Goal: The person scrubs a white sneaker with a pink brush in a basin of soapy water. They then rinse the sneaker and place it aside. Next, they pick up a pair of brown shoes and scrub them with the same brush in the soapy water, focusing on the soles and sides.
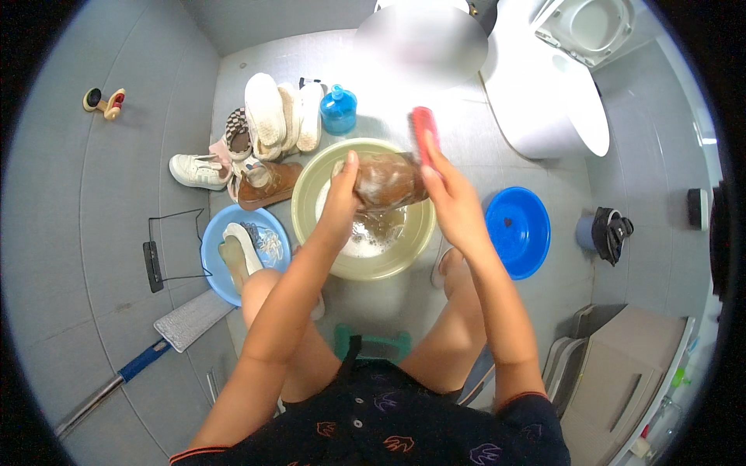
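Note:
Over a pale yellow-green basin (301,225) of sudsy water, I hold a wet brown shoe (385,180) with foam on its surface. My left hand (340,203) grips one end of it, thumb on top. In my right hand (449,194) is a red scrubbing brush (424,130), upright at the shoe's other end; the bristles are blurred and whether they touch the shoe is hard to tell. A similar brown shoe (268,185) lies left of the basin, beside its rim.
Several white shoes (266,113) and a blue bottle (339,110) stand beyond the basin. A light-blue basin (210,264) at left holds insoles and laces. On the right are a bright blue basin (538,233), a toilet (536,101) and a cabinet (622,380). A green stool (381,342) is beneath me.

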A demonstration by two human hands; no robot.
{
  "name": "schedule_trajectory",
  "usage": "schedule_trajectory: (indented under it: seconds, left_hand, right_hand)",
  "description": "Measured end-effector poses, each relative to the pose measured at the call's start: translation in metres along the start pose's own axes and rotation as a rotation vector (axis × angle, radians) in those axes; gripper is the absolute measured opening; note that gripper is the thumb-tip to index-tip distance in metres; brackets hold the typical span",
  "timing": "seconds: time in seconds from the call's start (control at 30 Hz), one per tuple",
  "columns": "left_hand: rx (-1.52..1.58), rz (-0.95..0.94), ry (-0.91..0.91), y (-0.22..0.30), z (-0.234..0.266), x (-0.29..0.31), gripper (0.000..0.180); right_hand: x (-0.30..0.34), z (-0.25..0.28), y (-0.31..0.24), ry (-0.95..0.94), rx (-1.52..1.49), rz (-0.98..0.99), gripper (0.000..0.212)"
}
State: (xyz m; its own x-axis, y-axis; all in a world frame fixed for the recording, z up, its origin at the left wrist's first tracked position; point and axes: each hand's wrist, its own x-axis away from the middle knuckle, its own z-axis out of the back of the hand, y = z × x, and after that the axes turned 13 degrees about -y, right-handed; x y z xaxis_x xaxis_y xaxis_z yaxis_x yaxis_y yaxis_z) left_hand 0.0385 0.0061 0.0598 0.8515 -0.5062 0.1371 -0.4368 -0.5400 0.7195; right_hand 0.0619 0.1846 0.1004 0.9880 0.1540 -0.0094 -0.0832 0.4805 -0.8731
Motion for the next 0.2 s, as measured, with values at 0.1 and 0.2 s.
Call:
schedule_trajectory:
  seconds: [0.1,0.2]
  left_hand:
    - [-0.247,0.004,0.062,0.012,-0.003,0.002,0.047]
    - [-0.510,-0.022,-0.056,0.008,-0.002,0.004,0.046]
  right_hand:
    - [0.038,0.010,-0.007,-0.054,-0.088,-0.085,0.046]
    - [0.063,0.006,-0.002,-0.062,0.007,-0.051,0.046]
